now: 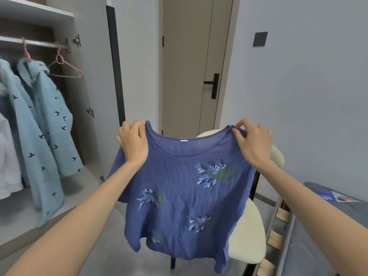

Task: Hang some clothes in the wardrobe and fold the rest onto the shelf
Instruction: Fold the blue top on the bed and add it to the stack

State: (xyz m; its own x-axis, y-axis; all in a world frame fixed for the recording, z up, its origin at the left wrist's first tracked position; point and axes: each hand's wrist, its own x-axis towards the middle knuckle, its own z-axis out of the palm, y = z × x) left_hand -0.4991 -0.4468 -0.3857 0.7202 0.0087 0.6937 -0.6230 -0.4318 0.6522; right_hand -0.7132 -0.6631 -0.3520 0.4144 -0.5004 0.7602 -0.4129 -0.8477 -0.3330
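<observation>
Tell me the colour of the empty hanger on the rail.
Pink empty hanger, seen in the head view.

The blue top (pixel 179 188) is thin, crinkled matt cloth with stitched leaf sprigs. The hanging robe (pixel 42 134) looks soft and fleecy. The wardrobe rail (pixel 39 43) is shiny metal, the empty hanger (pixel 66 69) pink-coated wire. The chair (pixel 247 232) has smooth cream padding.

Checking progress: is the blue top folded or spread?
Spread: both hands, left hand and right hand, hold the blue top open by its shoulders.
</observation>
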